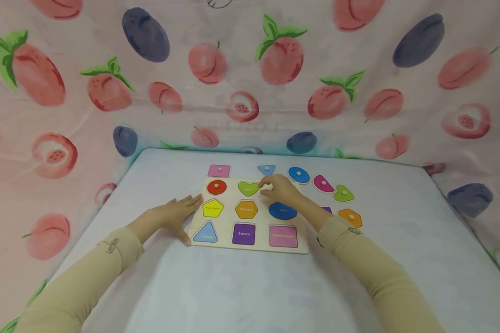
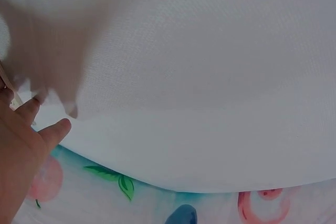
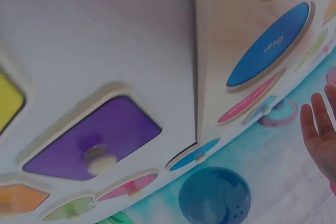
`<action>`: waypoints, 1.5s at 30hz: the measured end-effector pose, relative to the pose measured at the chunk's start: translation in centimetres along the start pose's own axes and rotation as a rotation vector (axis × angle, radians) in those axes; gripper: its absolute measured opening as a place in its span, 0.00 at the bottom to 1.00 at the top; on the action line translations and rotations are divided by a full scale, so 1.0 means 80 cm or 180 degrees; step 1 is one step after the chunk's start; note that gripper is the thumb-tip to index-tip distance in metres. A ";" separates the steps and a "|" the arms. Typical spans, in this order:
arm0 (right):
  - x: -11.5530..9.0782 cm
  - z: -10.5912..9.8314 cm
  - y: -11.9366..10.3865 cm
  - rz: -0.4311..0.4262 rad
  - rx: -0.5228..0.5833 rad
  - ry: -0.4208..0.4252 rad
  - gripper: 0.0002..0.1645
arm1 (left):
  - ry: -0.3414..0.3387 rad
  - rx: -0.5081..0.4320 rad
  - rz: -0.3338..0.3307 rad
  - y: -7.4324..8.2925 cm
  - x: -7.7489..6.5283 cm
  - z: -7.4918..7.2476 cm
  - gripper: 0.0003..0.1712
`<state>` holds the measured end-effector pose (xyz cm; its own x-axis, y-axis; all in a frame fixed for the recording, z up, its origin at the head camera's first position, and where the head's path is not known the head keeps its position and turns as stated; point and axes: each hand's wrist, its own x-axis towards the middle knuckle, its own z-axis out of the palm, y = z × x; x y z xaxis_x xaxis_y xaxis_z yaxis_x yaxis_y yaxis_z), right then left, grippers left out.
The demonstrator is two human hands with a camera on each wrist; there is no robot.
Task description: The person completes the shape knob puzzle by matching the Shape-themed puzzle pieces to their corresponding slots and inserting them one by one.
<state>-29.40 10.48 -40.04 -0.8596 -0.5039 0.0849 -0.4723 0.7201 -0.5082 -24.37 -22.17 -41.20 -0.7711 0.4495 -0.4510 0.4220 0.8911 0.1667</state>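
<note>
A pale wooden shape puzzle board (image 1: pixel 229 247) lies on the table, with printed shapes in several colours. A red circle piece (image 1: pixel 216 187) with a knob sits at its upper left. My left hand (image 1: pixel 172 217) is spread flat at the board's left edge, thumb at the lower corner. Over the board's upper right hovers my right hand (image 1: pixel 280 189), fingers bent beside the printed green heart (image 1: pixel 246 188), with no piece showing in them. Just beyond the fingertips lies a light blue triangle piece (image 1: pixel 266 169). The right hand partly hides the top row.
Along the back lie a pink rectangle piece (image 1: pixel 213 170) and a blue oval piece (image 1: pixel 298 175). To the right are a magenta half-round (image 1: pixel 322 183), a green heart piece (image 1: pixel 343 193) and an orange hexagon (image 1: pixel 351 217). A purple square piece (image 3: pixel 100 142) lies beside the board, partly under the right forearm.
</note>
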 end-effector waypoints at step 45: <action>-0.145 -0.105 0.131 0.0690 0.0219 0.0434 0.16 | 0.0097 -0.0238 -0.0029 0.001 -0.004 0.006 0.74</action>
<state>-26.05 27.87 -39.19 -0.9598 -0.2692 0.0802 -0.2641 0.7678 -0.5837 -23.89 -22.28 -41.44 -0.7893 0.4421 -0.4260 0.3790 0.8968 0.2285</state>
